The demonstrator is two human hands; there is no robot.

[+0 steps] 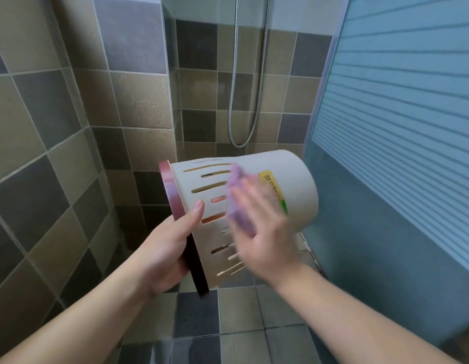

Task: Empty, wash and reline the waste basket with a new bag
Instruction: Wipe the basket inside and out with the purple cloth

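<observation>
**Basket held on its side, cloth pressed to its wall**

In the lower middle of the frame I see my two bare hands on one cream waste basket [294, 185], which is held off the floor and tipped on its side, its pink rim [171, 191] pointing left and its closed bottom pointing right.

My left hand [170, 245] grips the rim: the thumb curls over the outside wall just beside the rim, and the other fingers go behind the rim, out of sight.

My right hand [257, 232] lies flat, fingers straight and spread, pressing one purple cloth [237, 195] against the slotted wall. The hand is blurred, so I cannot tell how much of the cloth sits under the palm. The cloth and hand cover part of the slots.

One yellow label [271, 186] with a green patch shows on the basket, just right of the fingers.

Behind the basket, in the upper middle, one metal shower hose [237, 101] hangs in a loop on the tiled wall [57, 101]. A blue striped glass panel [401, 114] fills the right side. Tiled floor [236, 311] lies below, between my forearms.
</observation>
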